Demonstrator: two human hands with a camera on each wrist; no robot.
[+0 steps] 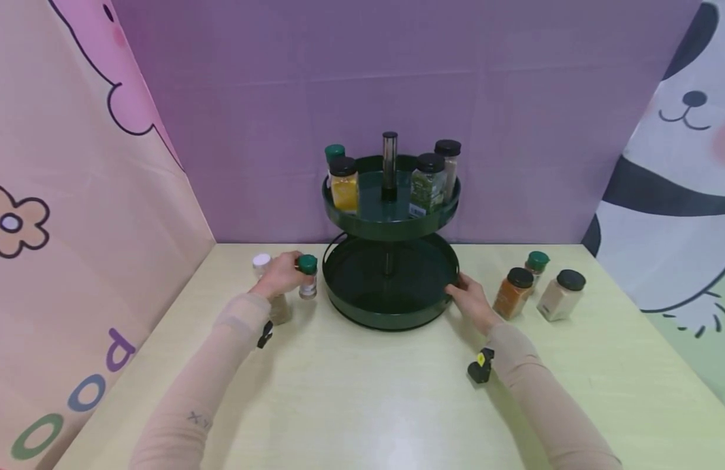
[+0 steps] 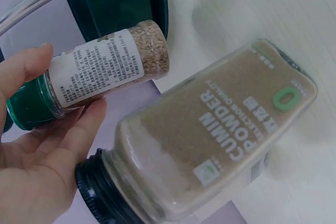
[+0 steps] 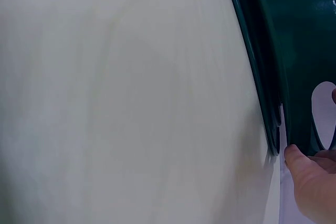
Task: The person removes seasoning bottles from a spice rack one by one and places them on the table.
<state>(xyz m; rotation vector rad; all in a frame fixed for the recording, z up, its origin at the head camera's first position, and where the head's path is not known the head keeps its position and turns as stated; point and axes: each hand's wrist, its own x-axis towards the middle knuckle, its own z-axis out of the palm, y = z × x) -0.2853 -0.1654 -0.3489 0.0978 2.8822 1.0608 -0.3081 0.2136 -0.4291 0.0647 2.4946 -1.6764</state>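
My left hand (image 1: 282, 275) pinches a small round spice jar (image 1: 307, 288) with a green cap, just left of the lower tray. In the left wrist view this spice jar (image 2: 100, 69) has a white printed label and tan grains inside, with thumb and fingers around its cap end. Beside it stands a black-capped cumin powder jar (image 2: 210, 135), partly hidden by the hand in the head view. My right hand (image 1: 473, 303) grips the right rim of the lower tray (image 1: 392, 321) of a dark green two-tier rack, near an oval cutout in its wall.
The upper tray (image 1: 392, 230) bears several jars, among them a yellow one (image 1: 345, 192) and a green herb one (image 1: 427, 186). On the right of the table stand an orange-brown jar (image 1: 512, 297), a green-capped jar (image 1: 537, 262) and a beige jar (image 1: 559, 299). A white-capped jar (image 1: 261, 262) is behind my left hand.
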